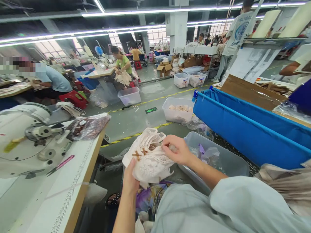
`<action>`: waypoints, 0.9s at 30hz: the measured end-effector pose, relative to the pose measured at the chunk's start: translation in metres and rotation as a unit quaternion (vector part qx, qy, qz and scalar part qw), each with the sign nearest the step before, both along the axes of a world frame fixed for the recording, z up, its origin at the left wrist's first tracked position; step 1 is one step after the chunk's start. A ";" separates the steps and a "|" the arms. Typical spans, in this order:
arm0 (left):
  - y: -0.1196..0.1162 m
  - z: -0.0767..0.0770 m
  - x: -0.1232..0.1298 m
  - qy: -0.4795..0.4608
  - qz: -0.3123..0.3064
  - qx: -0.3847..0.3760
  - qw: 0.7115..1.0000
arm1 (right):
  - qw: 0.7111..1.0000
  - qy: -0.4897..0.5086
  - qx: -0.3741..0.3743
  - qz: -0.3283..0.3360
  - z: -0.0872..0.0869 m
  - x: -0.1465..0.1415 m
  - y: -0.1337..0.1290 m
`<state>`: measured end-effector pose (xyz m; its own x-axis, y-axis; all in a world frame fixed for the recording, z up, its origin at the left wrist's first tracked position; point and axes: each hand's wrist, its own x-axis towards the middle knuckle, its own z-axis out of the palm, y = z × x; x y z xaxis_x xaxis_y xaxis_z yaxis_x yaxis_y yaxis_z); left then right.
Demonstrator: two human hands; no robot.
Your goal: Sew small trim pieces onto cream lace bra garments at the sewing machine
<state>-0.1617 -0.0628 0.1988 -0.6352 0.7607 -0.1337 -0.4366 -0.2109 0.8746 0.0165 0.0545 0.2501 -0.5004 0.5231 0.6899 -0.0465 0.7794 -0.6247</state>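
A bundle of white lace garment pieces (150, 163) with small brown bows (136, 155) is held up over my lap. From below and the left, my left hand (131, 176) grips the bundle, thumb on its front. My right hand (177, 149) pinches the upper right edge of the lace, fingers pressed together. What kind of garment it is, I cannot tell. Beneath the bundle lies purple patterned cloth (148, 199).
On my left stands a white sewing machine (36, 139) on a table (73, 181), with thread snips (60, 164) and bagged brown lace (88, 125). A clear plastic bin (233, 161) and a blue fabric trough (243, 129) stand at right. Co-workers sit beyond.
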 end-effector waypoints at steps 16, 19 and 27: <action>-0.042 0.011 -0.062 0.372 -0.474 -0.262 0.754 | 0.697 -0.518 -0.056 0.493 -0.051 -0.100 0.044; -0.056 -0.032 -0.077 0.346 -0.451 -0.301 0.766 | 0.668 -0.540 -0.181 0.480 -0.098 -0.098 0.059; -0.102 -0.098 -0.116 0.273 -0.317 -0.431 0.800 | 0.656 -0.562 -0.193 0.465 -0.153 -0.172 0.057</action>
